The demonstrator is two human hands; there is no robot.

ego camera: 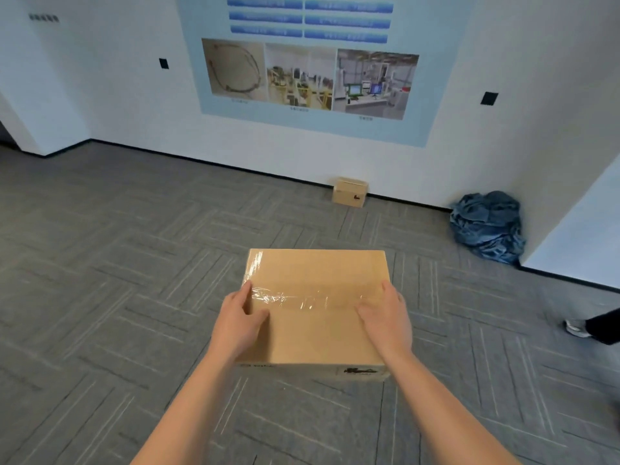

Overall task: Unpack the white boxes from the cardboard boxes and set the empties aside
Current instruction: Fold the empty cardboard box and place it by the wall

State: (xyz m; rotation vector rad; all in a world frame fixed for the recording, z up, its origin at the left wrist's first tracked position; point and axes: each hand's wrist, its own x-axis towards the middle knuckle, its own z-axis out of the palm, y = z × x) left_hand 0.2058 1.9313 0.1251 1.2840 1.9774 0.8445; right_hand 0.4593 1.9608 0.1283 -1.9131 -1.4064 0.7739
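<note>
Each grip, left hand [240, 318] and right hand [385, 317], clasped the tan cardboard box [318, 270] by its sides; the glossy clear tape [302, 301] (unbroken) might let thumbs slip.

The cardboard box [315, 317] I hold is taped shut, so its contents are hidden. The fingers of my left hand [240, 322] and right hand [385, 317] go partly out of sight over its sides. The poster [308, 78] lettering and the black print on the box's near face are too blurred to read, and the right edge cuts off a person [600, 327], leaving only a shoe and a dark trouser leg.
</note>
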